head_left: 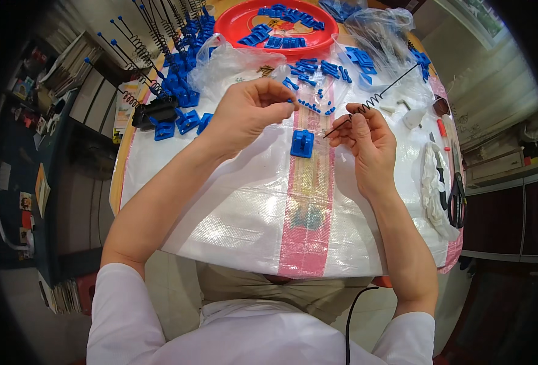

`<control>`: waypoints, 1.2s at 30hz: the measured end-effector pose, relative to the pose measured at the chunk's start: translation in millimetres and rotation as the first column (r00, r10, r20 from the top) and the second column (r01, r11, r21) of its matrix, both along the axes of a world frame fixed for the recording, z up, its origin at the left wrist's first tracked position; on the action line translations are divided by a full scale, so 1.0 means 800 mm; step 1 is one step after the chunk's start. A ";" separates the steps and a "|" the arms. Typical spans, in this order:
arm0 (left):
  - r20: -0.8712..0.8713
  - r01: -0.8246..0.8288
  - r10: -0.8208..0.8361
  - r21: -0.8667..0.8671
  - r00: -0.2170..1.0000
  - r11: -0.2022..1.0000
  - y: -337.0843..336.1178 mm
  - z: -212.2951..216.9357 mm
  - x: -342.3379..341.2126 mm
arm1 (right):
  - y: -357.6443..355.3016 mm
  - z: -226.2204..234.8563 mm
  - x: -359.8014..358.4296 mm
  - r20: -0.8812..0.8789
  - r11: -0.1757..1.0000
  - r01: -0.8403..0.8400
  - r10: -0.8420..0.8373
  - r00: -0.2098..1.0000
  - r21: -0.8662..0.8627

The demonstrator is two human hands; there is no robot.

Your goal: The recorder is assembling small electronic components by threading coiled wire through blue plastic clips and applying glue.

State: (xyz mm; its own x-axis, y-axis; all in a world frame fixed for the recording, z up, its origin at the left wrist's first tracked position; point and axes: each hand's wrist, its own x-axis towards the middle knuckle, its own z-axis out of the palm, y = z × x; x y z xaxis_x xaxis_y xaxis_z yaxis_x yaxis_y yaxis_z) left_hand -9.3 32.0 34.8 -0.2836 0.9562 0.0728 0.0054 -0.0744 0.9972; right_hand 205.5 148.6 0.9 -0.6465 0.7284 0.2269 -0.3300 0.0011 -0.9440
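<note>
My right hand (366, 135) grips a black spring wire (373, 101), a thin rod with a coil along its middle. One straight end points down-left past my fingers; the other reaches up-right toward blue parts. My left hand (253, 112) is closed in a pinch, with a bit of blue at the fingertips that looks like a small blue cap. Between the hands, a blue plastic base (302, 143) with a raised middle lies on the white woven sheet (232, 225). Just beyond the fingertips are several loose small blue caps (309, 105).
At the back stands a red tray (221, 27) holding blue parts. Assembled blue bases with upright spring wires (180, 61) crowd the back left. Plastic bags (378, 27), blue pegs (329, 68) and brass-coloured screws (266, 71) lie about. Black-handled scissors (457, 201) rest at the right edge.
</note>
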 end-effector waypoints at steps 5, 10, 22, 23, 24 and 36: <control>-0.072 -0.009 0.015 0.080 0.997 0.997 0.009 -0.005 0.012 | 0.000 0.007 -0.003 -0.053 0.995 0.070 -0.066 0.996 0.072; -0.101 -0.005 0.028 0.219 0.994 0.976 0.006 -0.026 0.024 | -0.003 0.044 -0.012 -0.007 0.980 0.053 -0.053 0.999 0.191; -0.218 0.040 0.009 0.220 0.976 0.975 -0.003 -0.042 0.031 | 0.017 0.057 -0.028 0.089 0.884 -0.010 -0.036 0.995 0.468; -0.236 0.043 0.014 0.234 0.972 0.971 -0.004 -0.040 0.031 | 0.016 0.053 -0.027 0.077 0.882 -0.014 -0.026 0.997 0.472; -0.253 0.047 0.018 0.248 0.967 0.968 -0.005 -0.040 0.032 | 0.013 0.049 -0.028 0.066 0.880 -0.017 -0.016 0.998 0.475; -0.270 -0.013 0.091 0.278 0.958 0.960 -0.003 -0.045 0.039 | -0.001 0.047 -0.030 -0.011 0.889 -0.007 0.013 1.000 0.459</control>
